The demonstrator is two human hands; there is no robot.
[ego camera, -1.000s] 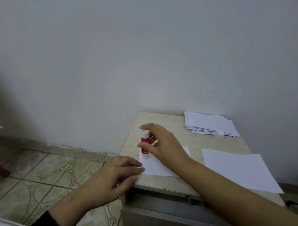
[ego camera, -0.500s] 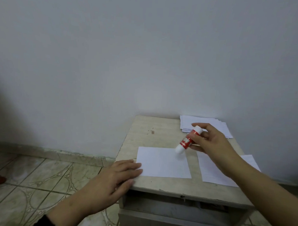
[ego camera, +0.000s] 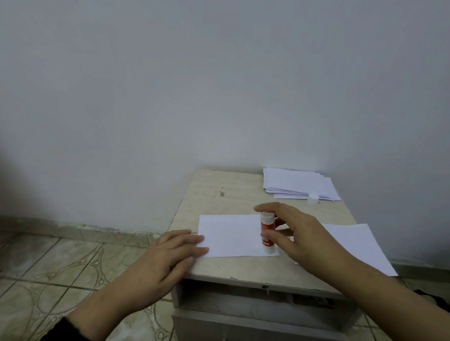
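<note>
A white sheet of paper (ego camera: 232,234) lies on a small beige table (ego camera: 218,193). My left hand (ego camera: 170,255) rests flat on the sheet's near left corner with straight fingers. My right hand (ego camera: 295,231) grips a red and white glue stick (ego camera: 267,233), which stands upright with its lower end pressed on the right part of the sheet. The stick's white cap (ego camera: 313,199) stands apart, farther back on the table.
A stack of white papers (ego camera: 300,184) lies at the table's far right corner against the wall. Another single sheet (ego camera: 356,241) lies on the right side. Below the tabletop is an open slot and a drawer front (ego camera: 251,332). Tiled floor (ego camera: 49,266) spreads to the left.
My right hand brought the glue stick from the air at the right back down onto the right part of the sheet, now upright. The left hand stayed on the corner.
</note>
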